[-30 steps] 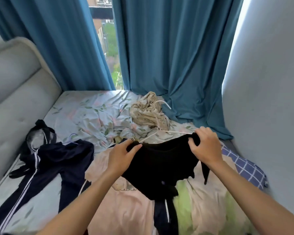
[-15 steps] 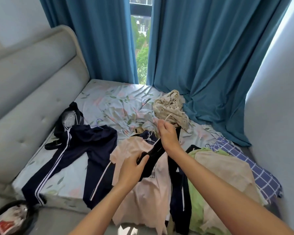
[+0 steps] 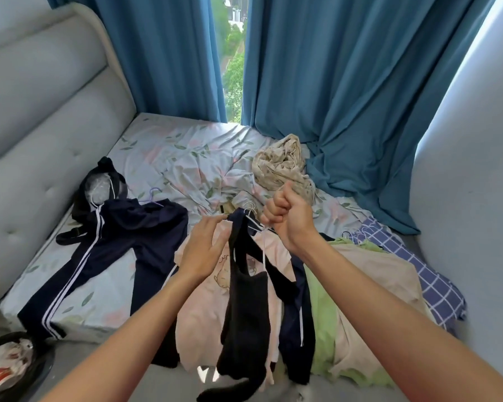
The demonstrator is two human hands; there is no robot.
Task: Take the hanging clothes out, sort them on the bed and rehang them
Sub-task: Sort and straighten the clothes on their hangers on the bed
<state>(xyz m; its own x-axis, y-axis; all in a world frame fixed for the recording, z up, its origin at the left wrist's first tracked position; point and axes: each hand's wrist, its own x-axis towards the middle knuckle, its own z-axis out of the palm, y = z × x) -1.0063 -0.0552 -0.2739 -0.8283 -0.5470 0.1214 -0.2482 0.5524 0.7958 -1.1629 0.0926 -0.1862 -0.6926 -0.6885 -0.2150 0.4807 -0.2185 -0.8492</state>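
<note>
Two hands meet at frame centre over one black top point(image 3: 246, 309) — the right hand point(image 3: 288, 219) fisted round its white hanger point(image 3: 256, 223), the left hand point(image 3: 205, 248) pinching the shoulder. It hangs long, narrow and dark above the bed point(image 3: 163, 158), where one striped navy tracksuit point(image 3: 122, 236), one pink shirt point(image 3: 198, 309), one green garment point(image 3: 323, 320) and one crumpled beige bundle point(image 3: 282, 166) lie.

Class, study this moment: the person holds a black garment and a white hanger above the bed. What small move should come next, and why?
Probably the left hand should draw the black garment's strap over the white hanger's arm. The right hand grips the hanger in a fist, the left pinches the garment's top edge, and the garment dangles long and lopsided, apparently not yet seated.
</note>
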